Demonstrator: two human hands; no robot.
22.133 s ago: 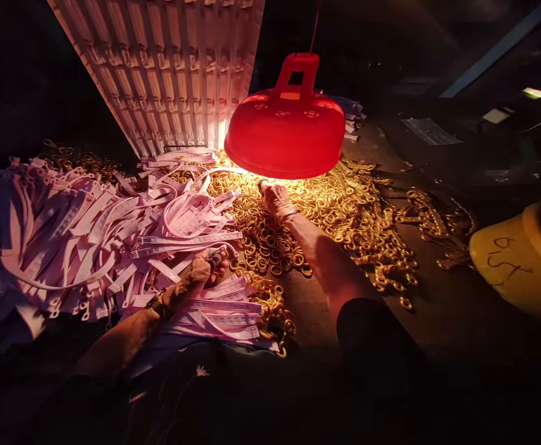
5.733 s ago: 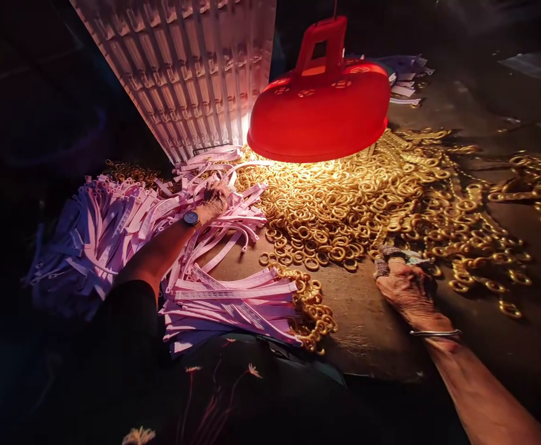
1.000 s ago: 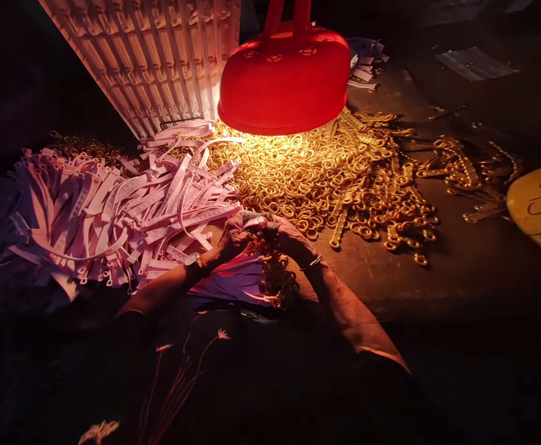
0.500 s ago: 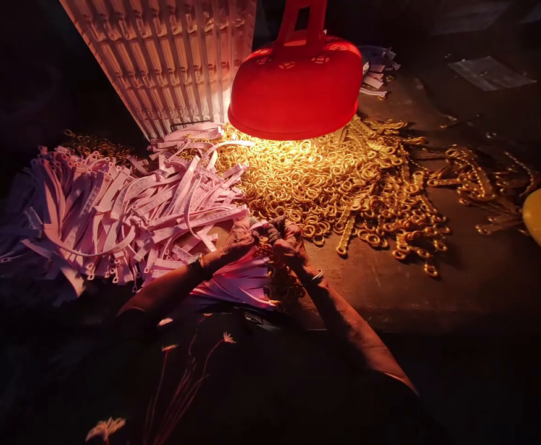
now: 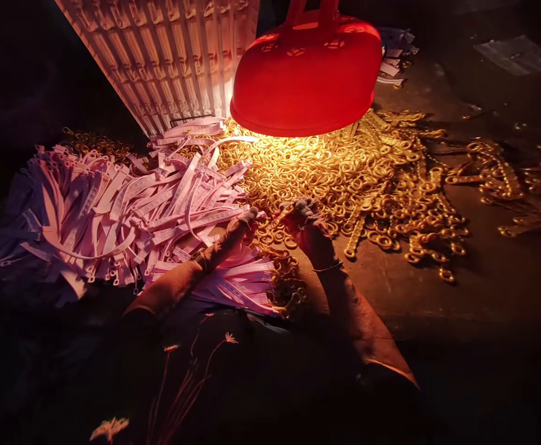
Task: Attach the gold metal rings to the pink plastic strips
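Under red lamp (image 5: 305, 77), glinting gold rings (image 5: 339, 179)

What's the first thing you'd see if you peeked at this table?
A glowing red lamp hangs low at top centre, lighting a big heap of gold rings beneath it. Left of that lies a pile of pale pink strips. In the middle, the left hand and right hand work close together.

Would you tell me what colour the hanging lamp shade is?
Red: the plastic lamp shade shows best in the head view.
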